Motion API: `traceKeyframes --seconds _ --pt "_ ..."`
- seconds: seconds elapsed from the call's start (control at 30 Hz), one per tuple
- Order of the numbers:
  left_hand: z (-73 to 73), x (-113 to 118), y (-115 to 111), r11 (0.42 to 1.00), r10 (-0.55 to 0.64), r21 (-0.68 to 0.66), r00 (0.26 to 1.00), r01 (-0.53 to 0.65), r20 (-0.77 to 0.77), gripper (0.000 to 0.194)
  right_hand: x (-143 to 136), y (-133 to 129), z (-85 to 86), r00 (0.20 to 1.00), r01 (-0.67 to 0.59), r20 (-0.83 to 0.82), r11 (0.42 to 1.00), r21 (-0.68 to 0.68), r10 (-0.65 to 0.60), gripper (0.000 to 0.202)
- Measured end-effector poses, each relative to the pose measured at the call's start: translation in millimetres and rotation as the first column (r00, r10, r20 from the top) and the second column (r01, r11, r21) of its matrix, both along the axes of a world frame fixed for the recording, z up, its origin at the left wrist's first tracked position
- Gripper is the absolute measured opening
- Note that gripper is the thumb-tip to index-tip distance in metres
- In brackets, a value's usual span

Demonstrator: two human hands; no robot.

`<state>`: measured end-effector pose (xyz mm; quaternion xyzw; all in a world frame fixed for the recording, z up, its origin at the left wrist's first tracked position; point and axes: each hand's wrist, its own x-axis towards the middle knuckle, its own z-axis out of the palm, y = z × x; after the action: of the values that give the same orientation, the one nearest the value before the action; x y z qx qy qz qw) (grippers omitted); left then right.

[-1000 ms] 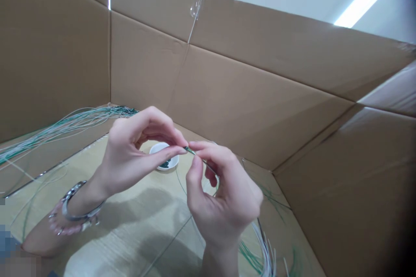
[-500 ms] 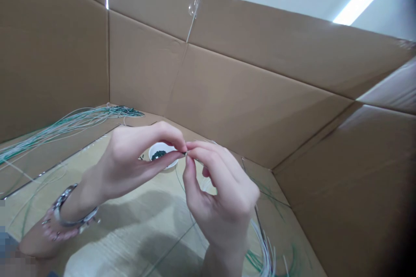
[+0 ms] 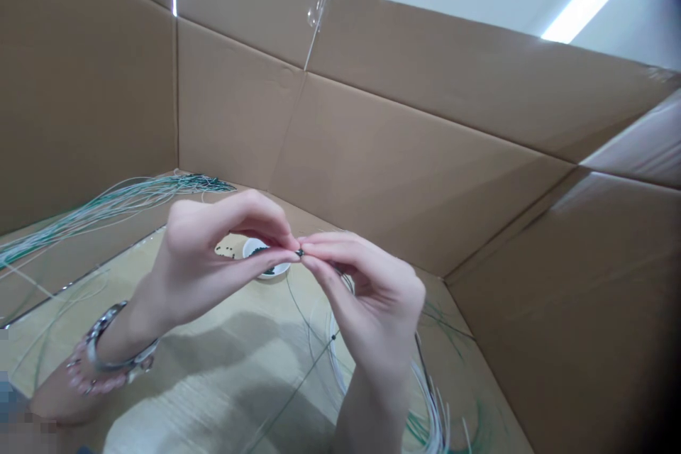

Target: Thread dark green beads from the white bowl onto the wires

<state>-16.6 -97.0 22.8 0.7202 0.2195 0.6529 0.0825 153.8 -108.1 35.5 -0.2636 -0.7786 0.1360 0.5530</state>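
Observation:
Above the table's middle, my left hand (image 3: 213, 255) and my right hand (image 3: 372, 291) meet fingertip to fingertip. Between them they pinch one small dark green piece (image 3: 299, 253), mostly covered by the fingers; its exact kind is too small to make out. Just behind the fingertips stands a white bowl (image 3: 281, 269) with small dark green pieces in it, partly hidden by my left hand. A thin dark green cord (image 3: 298, 308) hangs below the hands, and another bears a small dark knot or bead (image 3: 333, 337).
A bundle of white and green cords (image 3: 122, 202) lies along the left cardboard wall (image 3: 85, 85). More white and green cords (image 3: 433, 404) curl at the lower right. Several tiny dark bits (image 3: 226, 250) lie beside the bowl. Cardboard walls (image 3: 399, 142) enclose the table (image 3: 213, 369).
Both hands have shifted slightly left, fingertips still together. My right thumb has straightened toward the left fingertips, and more of the dark piece shows. The cord's knot or bead has come into view.

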Motion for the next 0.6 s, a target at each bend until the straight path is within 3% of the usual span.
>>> traceKeyframes --seconds 0.13,0.33,0.4,0.5,0.6 --pt "0.6 0 2 1.0 0.026 -0.009 0.997 -0.027 -0.075 0.016 -1 4 -1.1 1.0 0.03 -0.001 0.999 -0.038 -0.03 0.016" --pt "-1.5 3 6 0.991 0.129 0.04 0.99 -0.127 -0.062 0.019 -6 6 -1.3 0.968 0.228 0.084 0.968 0.107 -0.237 0.009" --pt "-1.1 1 9 0.981 0.183 0.065 0.983 -0.181 -0.026 0.02 -2 6 -0.2 0.937 0.31 0.145 0.947 0.082 -0.319 0.007" --pt "1.4 -6 14 0.955 0.276 0.092 0.958 -0.283 0.081 0.023 13 7 -0.5 0.813 0.452 0.436 0.891 -0.052 -0.387 0.004" --pt "3.9 -13 18 0.934 0.326 0.101 0.934 -0.341 0.143 0.023 28 11 -3.2 0.583 0.555 0.763 0.822 -0.125 -0.278 0.007"
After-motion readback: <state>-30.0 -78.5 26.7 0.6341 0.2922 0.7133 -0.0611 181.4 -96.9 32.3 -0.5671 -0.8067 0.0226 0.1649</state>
